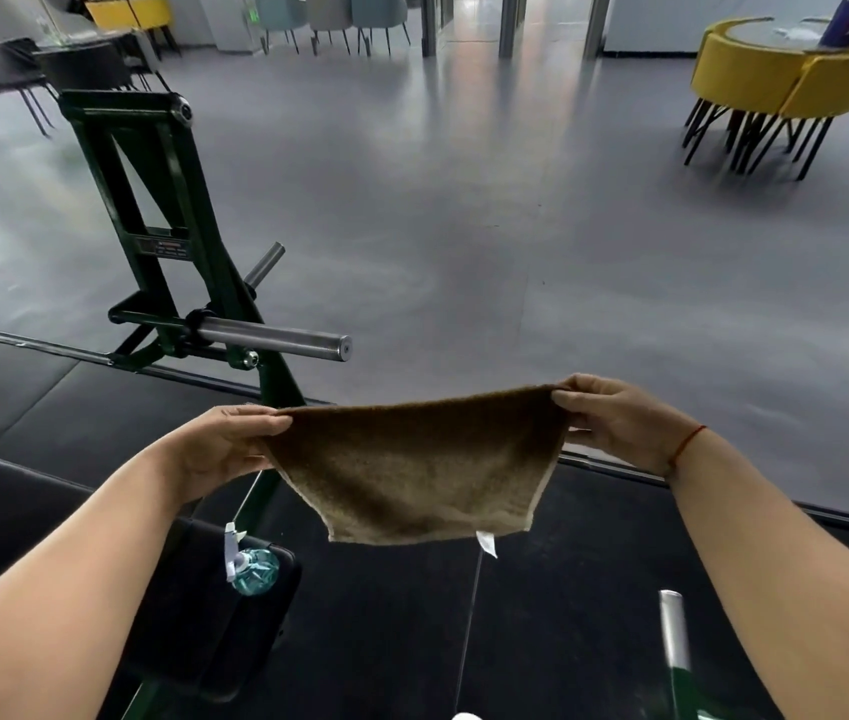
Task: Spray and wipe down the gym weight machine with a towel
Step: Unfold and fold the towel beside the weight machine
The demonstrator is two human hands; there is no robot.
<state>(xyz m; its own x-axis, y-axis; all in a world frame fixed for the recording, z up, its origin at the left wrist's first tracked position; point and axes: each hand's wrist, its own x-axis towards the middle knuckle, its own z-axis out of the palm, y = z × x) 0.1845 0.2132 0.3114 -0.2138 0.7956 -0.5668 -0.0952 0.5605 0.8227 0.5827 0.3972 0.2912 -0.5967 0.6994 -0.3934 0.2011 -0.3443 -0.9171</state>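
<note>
Prep before wiping.
Dark green steel weight machine [152, 210] stands far left; I hold the brown terry towel [412, 470], likely soft and light, mid-air, left hand [224, 444] and right hand [619, 423] pinching its top corners; clear spray bottle [253, 566] near left.

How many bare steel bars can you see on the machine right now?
3: a long bar jutting from the green frame, a shorter bar behind it, and an upright bar at bottom right. Others may be hidden out of view.

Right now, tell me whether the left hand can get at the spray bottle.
Probably, once freed: the left hand pinches the towel, but the bottle sits on the pad below, nothing between.
</note>
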